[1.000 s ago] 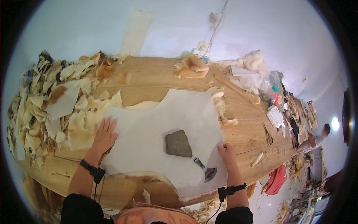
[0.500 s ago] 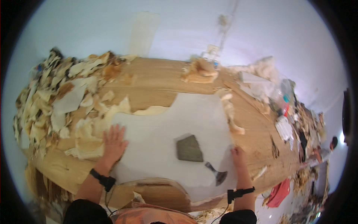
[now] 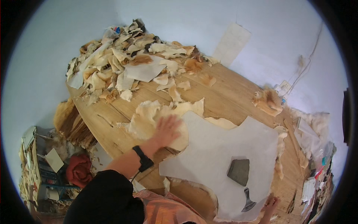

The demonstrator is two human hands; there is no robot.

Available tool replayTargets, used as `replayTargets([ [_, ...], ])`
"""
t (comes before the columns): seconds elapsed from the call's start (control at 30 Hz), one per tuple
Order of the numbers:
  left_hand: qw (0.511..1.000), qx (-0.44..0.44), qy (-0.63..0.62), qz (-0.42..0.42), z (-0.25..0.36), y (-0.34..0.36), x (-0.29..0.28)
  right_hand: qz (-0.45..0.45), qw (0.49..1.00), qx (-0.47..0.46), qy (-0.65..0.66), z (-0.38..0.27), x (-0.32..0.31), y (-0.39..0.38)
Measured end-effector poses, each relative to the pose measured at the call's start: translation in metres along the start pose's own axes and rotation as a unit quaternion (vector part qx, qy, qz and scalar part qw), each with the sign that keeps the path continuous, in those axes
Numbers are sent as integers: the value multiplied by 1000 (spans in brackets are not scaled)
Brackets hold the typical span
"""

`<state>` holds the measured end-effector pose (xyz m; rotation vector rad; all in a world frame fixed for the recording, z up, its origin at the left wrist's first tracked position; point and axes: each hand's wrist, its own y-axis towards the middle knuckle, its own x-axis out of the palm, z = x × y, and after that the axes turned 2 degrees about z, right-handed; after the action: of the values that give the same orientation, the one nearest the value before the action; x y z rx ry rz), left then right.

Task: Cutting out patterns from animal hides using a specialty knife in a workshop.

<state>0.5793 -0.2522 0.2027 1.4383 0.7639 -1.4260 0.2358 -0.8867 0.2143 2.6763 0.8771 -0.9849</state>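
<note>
A large white sheet (image 3: 205, 149) lies over cream pelt pieces (image 3: 145, 115) on the wooden table (image 3: 104, 123). My left hand (image 3: 166, 130), slightly blurred, has its fingers spread over the pelt at the sheet's left side; whether it touches cannot be told. A dark stone slab (image 3: 238, 171) rests on the sheet, with a curved metal blade (image 3: 247, 201) just below it. My right hand (image 3: 271, 203) is at the sheet's lower right edge, fingers curled, what is in them too small to make out.
Heaped fur scraps (image 3: 115, 63) cover the back left of the table. A furry piece (image 3: 268, 100) lies by a wall socket (image 3: 283, 86). Fleece and packets (image 3: 309, 186) crowd the right. A red cloth (image 3: 79, 171) sits among clutter at lower left, beside stacked hides (image 3: 69, 119).
My view has swung left, bringing the lower-left clutter in and the other person out. My left hand has moved from the white sheet's edge onto or over the cream pelt.
</note>
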Motion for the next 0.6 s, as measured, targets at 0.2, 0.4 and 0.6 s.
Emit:
replayTargets([
  [0.2, 994, -86, 66, 18, -102, 17, -24, 15, 985, -173, -25, 56, -20, 2],
  [0.4, 995, -78, -55, 16, -155, 80, -44, 62, 993, -91, -52, -17, -5, -85],
  [0.6, 999, -47, -17, 16, -160, 161, 7, 61, 990, -63, -113, -30, -18, -153],
])
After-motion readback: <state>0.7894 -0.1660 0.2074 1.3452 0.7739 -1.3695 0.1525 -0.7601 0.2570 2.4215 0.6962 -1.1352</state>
